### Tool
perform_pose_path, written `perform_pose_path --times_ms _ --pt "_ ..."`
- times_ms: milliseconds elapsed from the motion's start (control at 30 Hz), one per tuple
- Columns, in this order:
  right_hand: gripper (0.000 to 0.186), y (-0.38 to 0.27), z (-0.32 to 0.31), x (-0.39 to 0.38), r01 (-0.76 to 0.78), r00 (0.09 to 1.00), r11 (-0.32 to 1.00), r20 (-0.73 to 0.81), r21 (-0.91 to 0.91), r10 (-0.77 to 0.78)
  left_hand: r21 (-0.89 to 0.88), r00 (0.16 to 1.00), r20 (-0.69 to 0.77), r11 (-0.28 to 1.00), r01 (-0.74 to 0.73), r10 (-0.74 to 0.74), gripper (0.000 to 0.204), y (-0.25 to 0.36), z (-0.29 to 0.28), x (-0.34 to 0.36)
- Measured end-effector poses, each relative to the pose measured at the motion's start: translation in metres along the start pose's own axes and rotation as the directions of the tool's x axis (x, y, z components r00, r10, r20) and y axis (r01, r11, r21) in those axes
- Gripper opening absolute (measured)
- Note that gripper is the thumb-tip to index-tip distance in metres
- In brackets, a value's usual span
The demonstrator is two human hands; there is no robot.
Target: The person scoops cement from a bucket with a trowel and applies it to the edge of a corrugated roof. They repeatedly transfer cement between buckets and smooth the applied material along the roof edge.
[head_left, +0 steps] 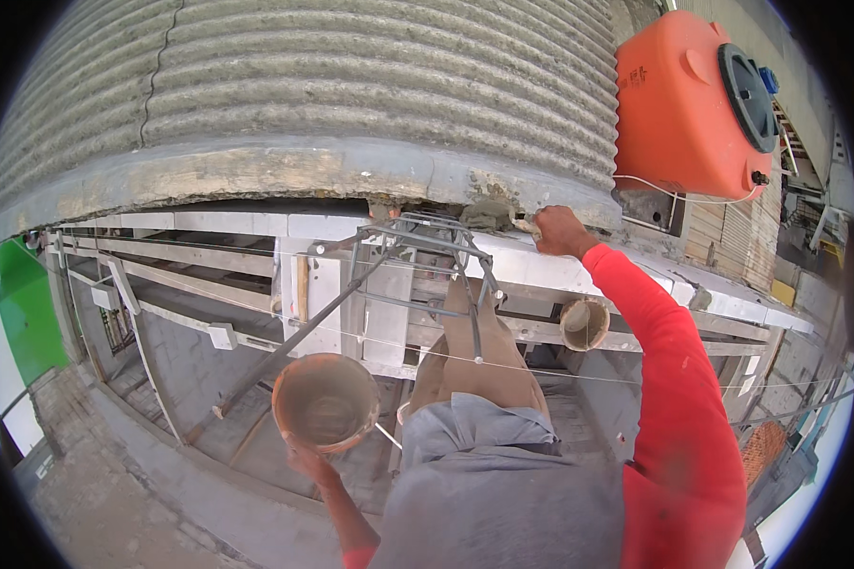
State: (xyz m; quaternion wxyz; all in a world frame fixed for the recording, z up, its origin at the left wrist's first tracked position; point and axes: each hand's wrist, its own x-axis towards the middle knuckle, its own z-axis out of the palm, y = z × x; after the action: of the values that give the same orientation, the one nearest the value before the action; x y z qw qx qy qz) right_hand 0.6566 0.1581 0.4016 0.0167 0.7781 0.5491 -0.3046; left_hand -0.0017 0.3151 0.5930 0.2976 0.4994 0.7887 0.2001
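Note:
My left hand (306,462) is closed on the rim of a round orange-brown bucket (325,402), held out at the lower left. Its inside is coated with grey residue. Stretched forward in a red sleeve, my right hand (562,231) is closed around the pale handle of a trowel (525,226). The trowel's blade lies at a lump of wet grey mortar (489,216), under the edge of the concrete ledge (332,163); mortar hides most of the blade. White blocks (531,275) run in a row just below the ledge.
A rebar cage (425,237) rises in front of my legs, with a long bar (294,341) slanting left. A second bucket (584,323) hangs or stands beside my right arm. String (579,376) crosses below. Corrugated roofing (370,76) and an orange tank (683,104) lie beyond.

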Motion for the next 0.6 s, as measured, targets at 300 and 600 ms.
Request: perform_pose_path --times_ms 300,600 --pt "0.025 -0.006 -0.007 0.004 -0.03 0.992 0.999 0.123 -0.016 0.032 -0.042 0.997 0.059 0.998 -0.037 0.039 0.068 0.008 0.021 -0.034" --pt "0.024 -0.032 -0.005 0.007 -0.082 0.991 0.997 0.107 -0.01 0.082 -0.034 0.994 0.105 0.999 -0.015 0.019 0.069 -0.004 0.024 -0.034"
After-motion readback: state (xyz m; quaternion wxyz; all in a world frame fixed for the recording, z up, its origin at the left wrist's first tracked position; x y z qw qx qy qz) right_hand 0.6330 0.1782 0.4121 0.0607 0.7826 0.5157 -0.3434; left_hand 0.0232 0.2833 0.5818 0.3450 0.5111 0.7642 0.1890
